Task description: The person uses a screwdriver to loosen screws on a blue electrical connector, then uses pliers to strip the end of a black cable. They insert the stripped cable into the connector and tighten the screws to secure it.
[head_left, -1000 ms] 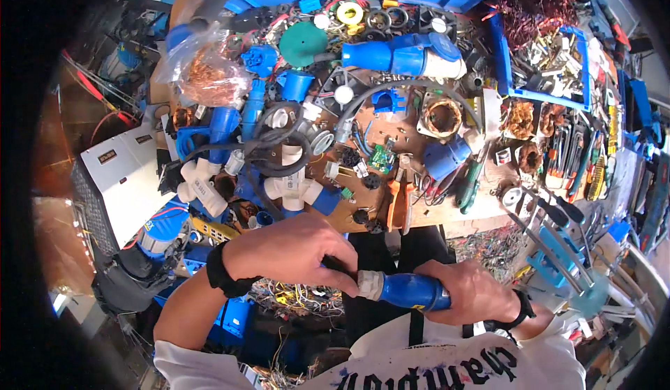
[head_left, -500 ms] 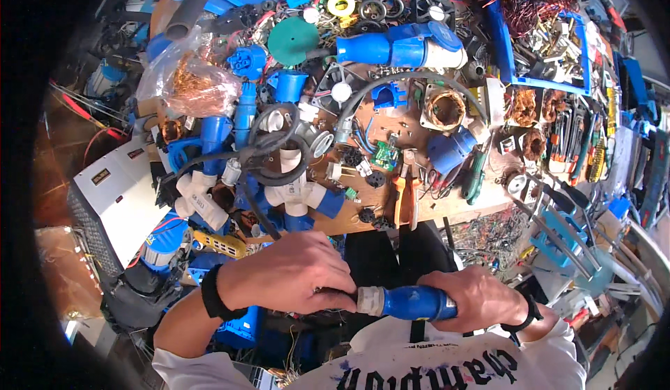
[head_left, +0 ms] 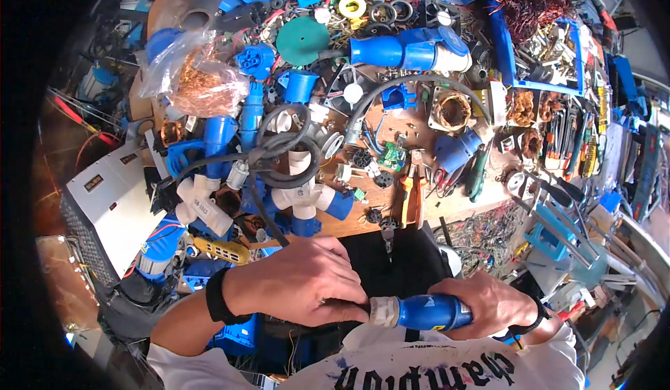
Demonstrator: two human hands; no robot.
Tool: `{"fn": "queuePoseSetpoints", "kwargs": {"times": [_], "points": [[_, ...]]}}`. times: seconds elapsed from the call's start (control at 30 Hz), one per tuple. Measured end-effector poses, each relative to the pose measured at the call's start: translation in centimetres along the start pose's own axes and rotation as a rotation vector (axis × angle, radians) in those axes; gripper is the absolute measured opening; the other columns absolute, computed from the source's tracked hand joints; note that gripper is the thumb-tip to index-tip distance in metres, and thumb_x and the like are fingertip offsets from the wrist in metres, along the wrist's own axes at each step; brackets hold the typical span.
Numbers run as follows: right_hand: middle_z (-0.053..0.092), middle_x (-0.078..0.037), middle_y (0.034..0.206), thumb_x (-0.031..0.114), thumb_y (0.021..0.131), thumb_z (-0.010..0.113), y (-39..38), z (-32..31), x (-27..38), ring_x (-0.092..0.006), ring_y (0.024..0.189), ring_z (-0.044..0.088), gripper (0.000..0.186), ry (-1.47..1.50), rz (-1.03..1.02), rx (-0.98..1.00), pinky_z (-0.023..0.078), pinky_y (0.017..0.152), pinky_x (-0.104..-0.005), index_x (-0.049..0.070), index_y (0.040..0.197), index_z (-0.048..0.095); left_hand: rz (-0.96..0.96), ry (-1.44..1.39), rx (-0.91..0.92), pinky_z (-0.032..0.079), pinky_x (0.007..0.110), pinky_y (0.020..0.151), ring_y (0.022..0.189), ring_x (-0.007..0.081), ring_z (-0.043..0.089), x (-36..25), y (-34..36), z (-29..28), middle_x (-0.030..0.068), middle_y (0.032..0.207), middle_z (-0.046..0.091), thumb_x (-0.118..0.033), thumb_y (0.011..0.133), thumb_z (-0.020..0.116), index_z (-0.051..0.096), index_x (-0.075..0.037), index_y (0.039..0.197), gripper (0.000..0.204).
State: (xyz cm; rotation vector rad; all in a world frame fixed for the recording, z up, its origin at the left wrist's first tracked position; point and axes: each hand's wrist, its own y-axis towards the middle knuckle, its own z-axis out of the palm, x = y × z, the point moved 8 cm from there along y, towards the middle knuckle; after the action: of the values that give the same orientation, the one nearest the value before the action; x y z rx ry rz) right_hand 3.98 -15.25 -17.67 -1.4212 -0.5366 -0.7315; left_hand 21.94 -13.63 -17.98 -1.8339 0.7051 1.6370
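Low in front of my shirt, a blue industrial plug (head_left: 426, 312) with a whitish collar (head_left: 384, 312) lies nearly level between my hands. My right hand (head_left: 481, 302) is wrapped around its right end. At the collar, my left hand (head_left: 307, 285) is closed with the fingertips pinched together. A thick black cable (head_left: 264, 212) comes down from a coil on the table and disappears behind the left hand, which grips it near the collar. The fingers hide where cable and collar meet.
On the cluttered table lie a white-and-blue three-way adapter (head_left: 301, 196), orange-handled pliers (head_left: 413, 198), a green screwdriver (head_left: 479, 175) and a blue connector (head_left: 455, 148). A blue bin (head_left: 513, 83) of metal parts stands far right. A white-lidded case (head_left: 118, 201) is at left.
The plug and both hands have shifted slightly right and down in the picture, and the view has moved a little. A small dark piece with a pale tip now shows at the table's front edge.
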Motion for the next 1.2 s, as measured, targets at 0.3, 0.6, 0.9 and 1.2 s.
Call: {"fn": "queuePoseSetpoints", "kwargs": {"times": [0.3,0.6,0.9,1.2], "points": [[0.068,-0.015,0.079,0.023,0.07,0.074,0.2,0.5,0.2,-0.0347,0.07,0.068,0.054,-0.056,-0.019,0.022,0.057,0.065,-0.0411,0.008,0.118,0.053,0.023,-0.011,0.004,0.048,0.035,0.078,0.066,0.0183,0.061,0.4,-0.8,0.8,0.0,0.066,0.061,-0.026,0.08,0.075,0.065,-0.012,0.078,0.017],[0.067,-0.017,0.082,0.021,0.071,0.073,0.2,0.8,-0.2,-0.0346,0.071,0.068,0.056,0.003,0.064,0.044,0.057,0.066,-0.0413,0.007,0.121,0.05,0.013,0.018,-0.055,0.049,0.038,0.079,0.064,0.02,0.061,0.8,-0.7,0.3,0.0018,0.063,0.06,-0.028,0.08,0.074,0.066,-0.012,0.077,0.019],[0.066,-0.017,0.101,0.017,0.07,0.078,1.0,0.9,-2.7,-0.0321,0.09,0.068,0.059,0.087,0.037,-0.167,0.054,0.08,-0.0386,0.003,0.121,0.053,-0.035,0.256,-0.272,0.037,0.049,0.106,0.093,0.0176,0.066,0.3,0.4,-1.8,-0.0012,0.088,0.066,-0.031,0.075,0.078,0.066,-0.014,0.083,0.023],[0.062,-0.015,0.112,0.014,0.071,0.08,2.8,1.6,-3.9,-0.0273,0.101,0.063,0.058,0.118,-0.016,-0.2,0.05,0.089,-0.0364,0.001,0.121,0.052,0.0,0.51,-0.9,0.049,0.038,0.062,0.076,0.0264,0.062,-2.1,-4.9,-1.0,0.0046,0.09,0.06,-0.019,0.066,0.084,0.063,-0.012,0.086,0.03]]}}
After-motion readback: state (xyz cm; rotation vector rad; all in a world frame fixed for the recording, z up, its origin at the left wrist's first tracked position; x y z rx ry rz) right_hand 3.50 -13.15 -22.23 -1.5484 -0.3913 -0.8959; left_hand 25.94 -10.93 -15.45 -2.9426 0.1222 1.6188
